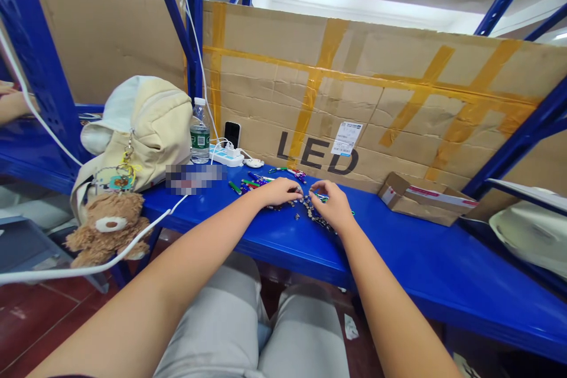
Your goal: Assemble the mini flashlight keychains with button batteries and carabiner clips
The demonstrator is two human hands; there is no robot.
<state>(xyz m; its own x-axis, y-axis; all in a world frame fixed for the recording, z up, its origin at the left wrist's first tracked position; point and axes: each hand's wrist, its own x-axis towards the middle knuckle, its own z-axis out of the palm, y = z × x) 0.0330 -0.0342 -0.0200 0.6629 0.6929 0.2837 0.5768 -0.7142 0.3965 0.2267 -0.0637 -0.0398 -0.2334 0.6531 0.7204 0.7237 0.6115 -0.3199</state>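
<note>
My left hand (283,191) hovers over the middle of the blue table, thumb and fingertips curled together in a pinch. Facing it, a few centimetres away, my right hand (331,204) is pinched as well. Whatever the fingertips hold is too small to make out. Beneath and between both hands lie many small metal pieces (315,216), silvery and dark, partly hidden by the right hand. A heap of slim green, red and blue pieces (250,182) lies beside my left hand. Behind the hands are red and green clip-like pieces (296,173).
A cream backpack (150,124) with a teddy bear (110,224) stands at left, near a water bottle (200,136), phone (232,134) and power strip (228,155). A cardboard box (425,201) sits right. Taped cardboard (266,94) walls the back; a white cable (146,233) crosses the left.
</note>
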